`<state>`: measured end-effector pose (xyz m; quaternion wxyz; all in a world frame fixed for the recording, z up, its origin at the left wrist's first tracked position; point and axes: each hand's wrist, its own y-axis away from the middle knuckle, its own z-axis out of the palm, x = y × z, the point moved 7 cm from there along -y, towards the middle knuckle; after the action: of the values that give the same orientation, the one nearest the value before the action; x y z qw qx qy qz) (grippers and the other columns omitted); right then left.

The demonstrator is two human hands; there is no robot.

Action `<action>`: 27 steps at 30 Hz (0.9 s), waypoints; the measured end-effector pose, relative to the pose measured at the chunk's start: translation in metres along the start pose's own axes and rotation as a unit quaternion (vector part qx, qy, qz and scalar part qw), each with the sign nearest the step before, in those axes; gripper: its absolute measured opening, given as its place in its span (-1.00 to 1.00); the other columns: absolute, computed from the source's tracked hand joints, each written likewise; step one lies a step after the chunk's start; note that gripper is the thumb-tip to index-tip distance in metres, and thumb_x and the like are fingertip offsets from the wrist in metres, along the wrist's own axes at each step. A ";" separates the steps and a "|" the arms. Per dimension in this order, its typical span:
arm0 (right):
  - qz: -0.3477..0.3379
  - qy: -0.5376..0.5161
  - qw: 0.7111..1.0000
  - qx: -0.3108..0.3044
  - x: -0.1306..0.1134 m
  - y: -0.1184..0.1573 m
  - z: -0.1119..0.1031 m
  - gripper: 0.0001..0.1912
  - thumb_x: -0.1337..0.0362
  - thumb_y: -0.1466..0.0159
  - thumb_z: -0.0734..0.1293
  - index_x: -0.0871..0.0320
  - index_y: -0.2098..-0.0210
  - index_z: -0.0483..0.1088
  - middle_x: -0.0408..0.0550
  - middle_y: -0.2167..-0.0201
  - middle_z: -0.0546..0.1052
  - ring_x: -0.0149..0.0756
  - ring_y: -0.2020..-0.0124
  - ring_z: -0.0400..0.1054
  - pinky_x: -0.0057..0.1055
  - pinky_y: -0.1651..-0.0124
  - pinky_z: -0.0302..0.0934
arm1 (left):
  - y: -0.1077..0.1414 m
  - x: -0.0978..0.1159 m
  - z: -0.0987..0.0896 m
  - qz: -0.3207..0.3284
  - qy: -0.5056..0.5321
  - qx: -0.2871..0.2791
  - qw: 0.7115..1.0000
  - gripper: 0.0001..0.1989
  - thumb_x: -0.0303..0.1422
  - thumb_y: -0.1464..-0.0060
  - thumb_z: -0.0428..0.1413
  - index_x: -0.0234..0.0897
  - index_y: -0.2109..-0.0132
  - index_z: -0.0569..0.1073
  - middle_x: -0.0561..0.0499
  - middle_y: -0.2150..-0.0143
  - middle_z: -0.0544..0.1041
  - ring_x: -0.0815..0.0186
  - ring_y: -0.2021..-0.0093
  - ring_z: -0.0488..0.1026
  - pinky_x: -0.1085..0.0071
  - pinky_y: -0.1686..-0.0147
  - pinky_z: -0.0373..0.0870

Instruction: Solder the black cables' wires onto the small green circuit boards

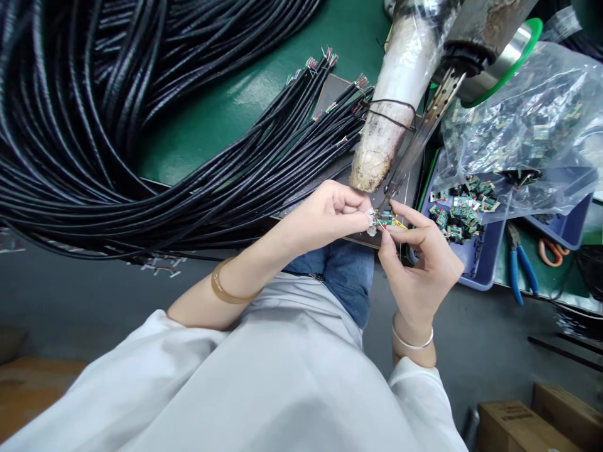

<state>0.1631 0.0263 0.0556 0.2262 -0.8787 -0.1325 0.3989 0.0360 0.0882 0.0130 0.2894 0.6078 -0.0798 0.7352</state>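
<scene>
Green desk filled the upper frame, black cables sweeping in from the left! Just right of centre, under the soldering iron, sat a small circuit board; the left hand pinched a whitish piece at its left end, the right hand gripped a fine wire beside it.

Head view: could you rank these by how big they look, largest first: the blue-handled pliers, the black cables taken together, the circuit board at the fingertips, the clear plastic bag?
1. Black cables, taken together
2. Clear plastic bag
3. Blue-handled pliers
4. Circuit board at the fingertips
</scene>
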 end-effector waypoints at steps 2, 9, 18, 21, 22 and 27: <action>0.000 -0.007 1.000 0.001 -0.001 -0.001 0.000 -0.81 0.49 -0.24 0.39 0.05 0.28 0.41 -0.06 0.14 0.65 -0.14 -0.05 0.56 -0.22 0.05 0.55 | 0.000 -0.002 0.000 -0.003 0.010 -0.004 1.000 -0.80 -0.45 0.11 0.12 -0.31 0.59 0.26 0.19 0.64 0.11 0.55 0.58 -0.01 0.50 0.54 -0.12; -0.002 -0.003 1.000 0.001 -0.003 -0.002 -0.001 -0.82 0.49 -0.24 0.38 0.05 0.30 0.41 -0.07 0.16 0.66 -0.14 -0.04 0.57 -0.23 0.07 0.56 | -0.001 -0.003 -0.001 -0.006 0.016 -0.006 1.000 -0.79 -0.45 0.11 0.12 -0.31 0.58 0.24 0.18 0.64 0.11 0.55 0.58 0.00 0.51 0.54 -0.11; -0.006 -0.010 1.000 0.003 -0.003 -0.004 -0.001 -0.80 0.49 -0.24 0.38 0.04 0.31 0.40 -0.11 0.21 0.65 -0.17 -0.03 0.57 -0.28 0.08 0.54 | -0.001 -0.001 -0.001 -0.010 0.009 0.005 1.000 -0.79 -0.46 0.12 0.14 -0.31 0.59 0.26 0.20 0.65 0.06 0.56 0.60 -0.07 0.50 0.58 -0.17; -0.004 -0.006 1.000 -0.003 -0.003 -0.004 -0.001 -0.81 0.48 -0.25 0.37 0.04 0.30 0.39 -0.08 0.14 0.66 -0.16 -0.02 0.57 -0.27 0.10 0.54 | -0.001 0.000 -0.001 -0.010 0.003 0.004 1.000 -0.78 -0.44 0.13 0.15 -0.31 0.61 0.27 0.19 0.65 0.08 0.56 0.60 -0.06 0.50 0.58 -0.16; -0.006 -0.002 1.000 -0.005 -0.003 -0.004 -0.001 -0.81 0.48 -0.25 0.37 0.04 0.31 0.39 -0.08 0.14 0.66 -0.16 -0.03 0.57 -0.26 0.08 0.54 | -0.001 0.001 -0.001 -0.011 0.000 0.004 1.000 -0.78 -0.44 0.14 0.16 -0.31 0.61 0.28 0.19 0.65 0.09 0.56 0.60 -0.05 0.50 0.58 -0.15; -0.011 0.006 1.000 -0.014 -0.004 -0.004 0.001 -0.81 0.48 -0.25 0.36 0.05 0.33 0.36 -0.06 0.05 0.65 -0.17 -0.05 0.57 -0.24 0.02 0.52 | 0.000 0.004 -0.002 -0.009 -0.019 0.004 1.000 -0.78 -0.44 0.15 0.16 -0.31 0.63 0.28 0.20 0.66 0.09 0.56 0.60 -0.04 0.51 0.59 -0.14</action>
<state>0.1595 0.0289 0.0594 0.2189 -0.8825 -0.1461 0.3897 0.0341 0.0907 0.0162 0.2924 0.6232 -0.0767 0.7213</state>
